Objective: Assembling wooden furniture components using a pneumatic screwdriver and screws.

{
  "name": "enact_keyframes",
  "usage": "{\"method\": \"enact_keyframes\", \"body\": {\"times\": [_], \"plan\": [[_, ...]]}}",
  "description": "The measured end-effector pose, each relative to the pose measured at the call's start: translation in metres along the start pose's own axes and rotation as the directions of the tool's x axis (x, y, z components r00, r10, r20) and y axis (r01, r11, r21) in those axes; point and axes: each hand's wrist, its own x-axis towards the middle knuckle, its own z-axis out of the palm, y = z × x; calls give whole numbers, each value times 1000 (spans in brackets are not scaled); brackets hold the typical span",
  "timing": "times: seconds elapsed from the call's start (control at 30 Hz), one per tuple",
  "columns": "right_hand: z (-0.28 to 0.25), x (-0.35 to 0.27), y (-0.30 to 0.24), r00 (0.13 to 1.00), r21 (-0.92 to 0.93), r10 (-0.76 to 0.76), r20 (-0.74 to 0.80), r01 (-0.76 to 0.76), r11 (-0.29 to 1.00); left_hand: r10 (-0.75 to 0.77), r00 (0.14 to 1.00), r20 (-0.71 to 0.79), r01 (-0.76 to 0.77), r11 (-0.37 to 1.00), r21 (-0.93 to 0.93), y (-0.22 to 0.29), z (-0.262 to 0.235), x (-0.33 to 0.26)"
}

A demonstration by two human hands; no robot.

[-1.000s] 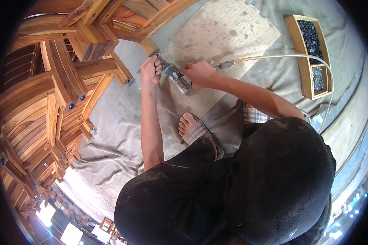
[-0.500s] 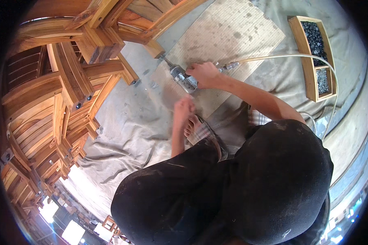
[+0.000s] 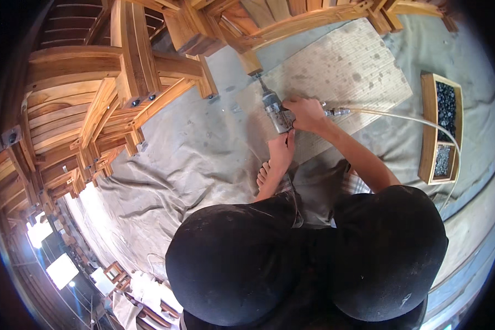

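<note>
1. Right hand [image 3: 307,114]: fingers curled in a grip, knuckles up, the higher of the two hands.
2. Right forearm [image 3: 358,157]: bare, slanting up and leftward from above the right knee [image 3: 390,247].
3. Left hand [image 3: 282,151]: just below the right, its thumb side up (how far its fingers close is hard to tell).
4. Left forearm [image 3: 268,184]: bare, rising and leaning rightward from beyond the left knee [image 3: 225,258].
5. Both knees: bent, spread apart; some bare toes [image 3: 263,175] show beside the left forearm.
</note>
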Motion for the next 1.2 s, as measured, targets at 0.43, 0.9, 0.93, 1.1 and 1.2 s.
{"method": "enact_keyframes", "body": {"times": [0.43,0.9,0.93,1.1,1.2], "plan": [[2,-2,0,998,3,30,52,-30,1000,-23,998,-60,23,1000,0,1,6,-8],[3,2,3,999,-14,19,47,-18,1000,-44,994,-97,43,999,-11,4,8,-5],[2,2,2,999,-25,14,46,-13,1000,-40,994,-102,38,999,-23,3,8,-5],[2,3,-1,997,-51,21,70,-18,999,-37,993,-113,33,999,-42,2,6,-5],[8,1,6,1000,-49,-6,28,8,999,-75,995,-59,75,997,-14,3,6,-5]]}}
